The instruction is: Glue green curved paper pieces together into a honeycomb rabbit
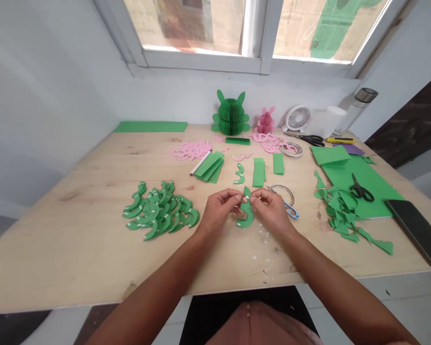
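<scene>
Between my two hands is a curved green paper cutout [246,218] with small white tape patches on it. My left hand [221,208] pinches its upper left edge. From the other side, my right hand [271,208] has thumb and finger pressed together at the upper part, near a white patch. Just beyond my fingertips lies another curved green piece [239,173] with white patches. To the left spreads a pile of similar green cutouts [161,208]. Beside my right hand are a roll of tape [284,192] and a light blue cutter [291,211].
Green scraps [341,211], black scissors [361,189] and a phone [416,230] lie at right. Folded green strips [210,166] and pink cutouts [192,150] sit farther back. Along the wall stand a green paper figure [231,116], a pink one [265,120], a fan [297,118] and a bottle [357,110].
</scene>
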The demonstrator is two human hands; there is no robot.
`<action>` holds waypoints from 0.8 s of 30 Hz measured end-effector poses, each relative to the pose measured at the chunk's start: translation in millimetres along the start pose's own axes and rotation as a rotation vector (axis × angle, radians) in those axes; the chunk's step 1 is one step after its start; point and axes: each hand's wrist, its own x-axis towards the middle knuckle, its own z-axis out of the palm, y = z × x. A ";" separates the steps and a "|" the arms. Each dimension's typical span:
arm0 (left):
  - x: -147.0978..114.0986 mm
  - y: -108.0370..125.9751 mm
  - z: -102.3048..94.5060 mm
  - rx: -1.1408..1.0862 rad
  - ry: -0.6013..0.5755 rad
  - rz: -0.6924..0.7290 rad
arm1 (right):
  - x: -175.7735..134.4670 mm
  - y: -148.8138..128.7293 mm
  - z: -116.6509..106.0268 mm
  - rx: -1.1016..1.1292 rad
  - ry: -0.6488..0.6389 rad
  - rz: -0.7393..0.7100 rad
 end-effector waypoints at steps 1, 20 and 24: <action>-0.2 0.6 0.1 0.000 -0.009 -0.015 | 0.2 0.0 -0.2 0.039 0.005 0.034; 1.8 5.2 -3.4 0.039 0.075 -0.025 | 0.5 -2.9 -5.8 0.127 0.124 0.066; 2.9 5.9 -5.8 0.001 0.117 -0.006 | 0.5 -0.2 -4.4 0.123 0.081 0.062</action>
